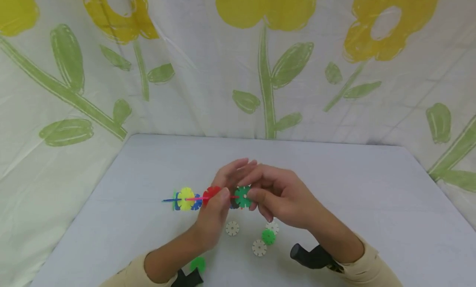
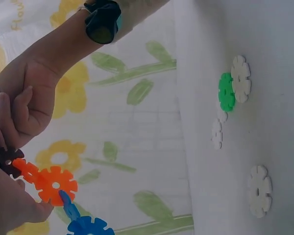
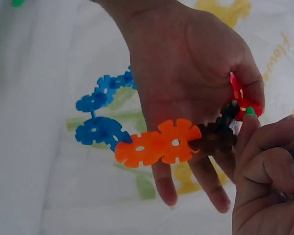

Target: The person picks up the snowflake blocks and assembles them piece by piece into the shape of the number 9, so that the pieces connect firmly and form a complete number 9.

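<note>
Both hands hold a loop of flower-shaped interlocking plastic discs up in front of the body. In the head view, my left hand grips the loop with its thumb at a red disc; its long fingers extend fairly straight behind. My right hand pinches a dark green disc at the loop's right end. A yellow disc shows toward the left end. Orange discs, black discs and blue discs run along the loop's other side, in front of the left palm in the right wrist view.
On the white table below the hands lie white discs and a bright green disc. Another green disc is beside the left wrist. A flower-printed curtain hangs behind the table.
</note>
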`<state>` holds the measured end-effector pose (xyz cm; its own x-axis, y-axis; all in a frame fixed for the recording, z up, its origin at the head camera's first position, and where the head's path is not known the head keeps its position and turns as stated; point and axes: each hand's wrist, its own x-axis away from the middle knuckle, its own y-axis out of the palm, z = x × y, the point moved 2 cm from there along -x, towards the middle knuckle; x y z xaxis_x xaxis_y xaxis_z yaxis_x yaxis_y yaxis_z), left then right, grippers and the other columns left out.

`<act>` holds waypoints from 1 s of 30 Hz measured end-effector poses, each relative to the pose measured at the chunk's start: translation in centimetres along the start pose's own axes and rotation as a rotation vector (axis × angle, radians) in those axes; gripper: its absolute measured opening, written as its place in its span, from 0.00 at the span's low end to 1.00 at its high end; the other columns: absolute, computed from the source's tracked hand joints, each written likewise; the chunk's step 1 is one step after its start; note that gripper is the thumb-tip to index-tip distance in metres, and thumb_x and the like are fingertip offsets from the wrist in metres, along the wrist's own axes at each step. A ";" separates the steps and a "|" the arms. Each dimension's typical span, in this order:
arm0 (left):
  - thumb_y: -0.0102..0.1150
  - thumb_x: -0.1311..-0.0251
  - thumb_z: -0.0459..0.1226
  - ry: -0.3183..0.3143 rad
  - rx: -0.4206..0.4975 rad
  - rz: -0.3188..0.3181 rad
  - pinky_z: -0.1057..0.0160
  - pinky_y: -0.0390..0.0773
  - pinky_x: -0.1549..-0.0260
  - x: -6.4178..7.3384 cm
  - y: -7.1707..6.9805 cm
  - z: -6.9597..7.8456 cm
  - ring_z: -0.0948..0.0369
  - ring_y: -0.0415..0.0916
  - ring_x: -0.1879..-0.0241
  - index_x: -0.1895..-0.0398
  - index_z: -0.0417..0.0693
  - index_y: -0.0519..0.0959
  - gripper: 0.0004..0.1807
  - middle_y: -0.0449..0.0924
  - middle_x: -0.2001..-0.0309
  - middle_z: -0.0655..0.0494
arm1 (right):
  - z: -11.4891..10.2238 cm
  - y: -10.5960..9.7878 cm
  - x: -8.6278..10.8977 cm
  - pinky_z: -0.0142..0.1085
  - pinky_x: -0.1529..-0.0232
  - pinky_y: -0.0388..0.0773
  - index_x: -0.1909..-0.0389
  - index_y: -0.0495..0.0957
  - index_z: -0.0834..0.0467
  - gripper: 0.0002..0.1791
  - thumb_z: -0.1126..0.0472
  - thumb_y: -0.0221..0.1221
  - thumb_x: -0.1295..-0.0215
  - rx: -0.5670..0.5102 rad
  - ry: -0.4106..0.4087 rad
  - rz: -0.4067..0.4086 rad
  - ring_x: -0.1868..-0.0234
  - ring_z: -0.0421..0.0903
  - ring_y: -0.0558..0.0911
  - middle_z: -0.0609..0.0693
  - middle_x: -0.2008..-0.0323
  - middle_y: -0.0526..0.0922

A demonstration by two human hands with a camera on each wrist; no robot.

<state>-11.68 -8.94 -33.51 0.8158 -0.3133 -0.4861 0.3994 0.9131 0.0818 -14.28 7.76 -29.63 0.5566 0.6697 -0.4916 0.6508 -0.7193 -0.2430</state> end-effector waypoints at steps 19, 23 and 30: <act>0.36 0.25 0.34 0.134 -0.058 0.243 0.64 0.83 0.62 -2.0 -2.9 1.3 0.49 0.79 0.48 0.37 0.44 0.65 0.17 0.79 0.45 0.48 | 1.3 3.2 -0.1 0.24 0.81 0.68 0.62 0.73 0.55 0.07 0.65 0.64 0.32 0.385 -0.117 0.028 0.81 0.32 0.67 0.41 0.81 0.72; 0.39 0.22 0.36 0.143 0.020 0.302 0.67 0.82 0.63 -2.2 -4.1 1.8 0.56 0.80 0.52 0.38 0.51 0.65 0.14 0.80 0.50 0.51 | 3.3 6.0 0.3 0.17 0.66 0.72 0.57 0.80 0.53 0.04 0.58 0.61 0.29 0.608 -0.140 -0.302 0.69 0.28 0.75 0.40 0.68 0.82; 0.47 0.23 0.38 0.163 0.022 0.208 0.67 0.81 0.57 -2.2 -4.5 1.9 0.59 0.80 0.53 0.38 0.52 0.65 0.15 0.78 0.52 0.53 | 8.1 11.2 2.8 0.30 0.34 0.64 0.23 0.58 0.44 0.37 0.38 0.55 0.29 0.968 0.035 -0.950 0.24 0.43 0.54 0.42 0.23 0.54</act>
<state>-14.51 -12.80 -31.16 0.8036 -0.0715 -0.5908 0.2405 0.9471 0.2125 -9.60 0.13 -40.50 0.1212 0.9698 0.2115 0.1751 0.1888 -0.9663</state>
